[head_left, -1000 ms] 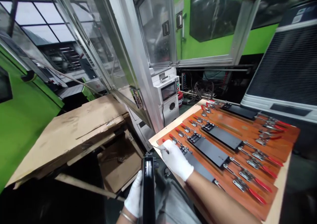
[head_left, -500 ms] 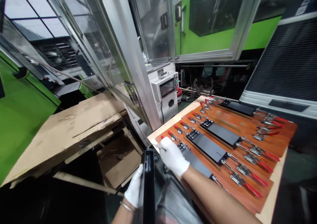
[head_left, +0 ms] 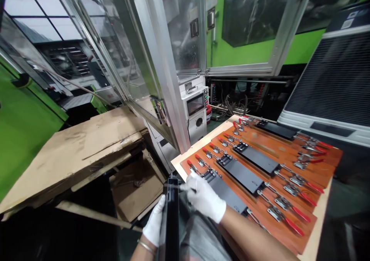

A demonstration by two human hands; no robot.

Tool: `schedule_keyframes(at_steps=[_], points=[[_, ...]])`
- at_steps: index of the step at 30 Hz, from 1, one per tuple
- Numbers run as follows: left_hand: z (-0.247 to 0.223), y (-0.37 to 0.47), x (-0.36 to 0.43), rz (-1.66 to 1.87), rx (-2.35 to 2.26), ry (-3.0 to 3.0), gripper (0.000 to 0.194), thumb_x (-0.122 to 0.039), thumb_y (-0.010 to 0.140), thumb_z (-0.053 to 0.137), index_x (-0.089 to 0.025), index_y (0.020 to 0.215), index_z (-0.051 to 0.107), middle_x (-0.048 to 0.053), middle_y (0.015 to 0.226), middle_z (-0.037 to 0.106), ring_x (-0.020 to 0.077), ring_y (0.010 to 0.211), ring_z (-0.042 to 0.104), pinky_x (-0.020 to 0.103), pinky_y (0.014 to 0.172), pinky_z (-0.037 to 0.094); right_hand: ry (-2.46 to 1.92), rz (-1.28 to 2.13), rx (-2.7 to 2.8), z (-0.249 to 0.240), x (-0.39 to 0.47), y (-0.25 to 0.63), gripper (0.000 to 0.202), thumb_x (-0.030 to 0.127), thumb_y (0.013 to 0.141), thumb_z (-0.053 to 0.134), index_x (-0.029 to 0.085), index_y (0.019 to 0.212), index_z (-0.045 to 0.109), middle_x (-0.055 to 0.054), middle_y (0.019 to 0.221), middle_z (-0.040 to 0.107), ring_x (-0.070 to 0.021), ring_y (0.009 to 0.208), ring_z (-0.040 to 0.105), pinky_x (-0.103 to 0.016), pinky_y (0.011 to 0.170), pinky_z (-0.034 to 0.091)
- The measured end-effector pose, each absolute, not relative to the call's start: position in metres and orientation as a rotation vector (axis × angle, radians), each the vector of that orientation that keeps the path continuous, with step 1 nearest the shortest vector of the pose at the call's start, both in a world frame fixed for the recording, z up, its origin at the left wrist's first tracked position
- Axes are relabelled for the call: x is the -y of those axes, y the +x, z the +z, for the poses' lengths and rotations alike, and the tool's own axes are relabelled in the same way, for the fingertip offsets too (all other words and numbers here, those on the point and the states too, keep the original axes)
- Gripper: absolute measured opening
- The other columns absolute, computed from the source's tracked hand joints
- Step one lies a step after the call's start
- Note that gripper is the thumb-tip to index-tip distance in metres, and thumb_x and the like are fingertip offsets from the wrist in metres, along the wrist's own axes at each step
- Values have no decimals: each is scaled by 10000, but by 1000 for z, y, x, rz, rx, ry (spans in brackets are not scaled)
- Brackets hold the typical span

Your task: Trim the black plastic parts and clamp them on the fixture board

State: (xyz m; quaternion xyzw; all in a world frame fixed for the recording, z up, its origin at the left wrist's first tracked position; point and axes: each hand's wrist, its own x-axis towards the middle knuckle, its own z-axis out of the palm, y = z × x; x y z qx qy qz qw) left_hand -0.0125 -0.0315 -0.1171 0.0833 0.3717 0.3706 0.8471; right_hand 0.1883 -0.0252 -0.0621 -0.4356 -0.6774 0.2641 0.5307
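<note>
Green machinery (head_left: 31, 99) fills 9 o'clock, with a cardboard-topped bench (head_left: 72, 145) just below it toward 8. Near 7, the left hand (head_left: 154, 220), white-gloved, grips a long black part (head_left: 172, 222) as it did half a second ago; its thumb lies along the near-left side and the other fingers are hidden. That part stands lengthwise at 6 o'clock, upper end toward 12. Between 5 and 6, the gloved right hand (head_left: 205, 199) pinches a slim tool (head_left: 177, 186), blurred; earlier its tip pointed away toward 10, and now it lies over the part's upper end, contact unclear. At 4 o'clock, an orange board (head_left: 289, 155) carries dark slabs (head_left: 241, 174) between red-handled clamps (head_left: 293, 226), unchanged.
</note>
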Motion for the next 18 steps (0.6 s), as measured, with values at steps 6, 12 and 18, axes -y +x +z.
schedule_keyframes(at_steps=[6, 12, 18], points=[[-118, -18, 27, 786, -776, 218, 333, -452, 842, 650, -125, 896, 683, 10, 593, 641, 145, 490, 593, 262, 586, 484, -1045, 603, 1607, -52, 29, 191, 216, 53, 758, 480, 196, 708, 634, -21, 743, 566, -157, 719, 559, -288, 699, 476], [-110, -18, 29, 752, -809, 148, 397, -452, 839, 651, -127, 1065, 674, 44, 731, 714, 194, 642, 679, 302, 715, 519, -994, 784, 1713, -61, 53, 174, 263, 24, 681, 496, 214, 737, 669, -5, 764, 592, -142, 716, 585, -252, 673, 475], [-111, -17, 32, 735, -685, 164, 360, -446, 857, 629, -138, 1037, 675, 11, 626, 654, 170, 536, 625, 287, 649, 500, -1193, 591, 1476, -65, 1, 197, 213, 73, 748, 454, 200, 686, 613, -28, 734, 562, -183, 732, 563, -326, 734, 478]])
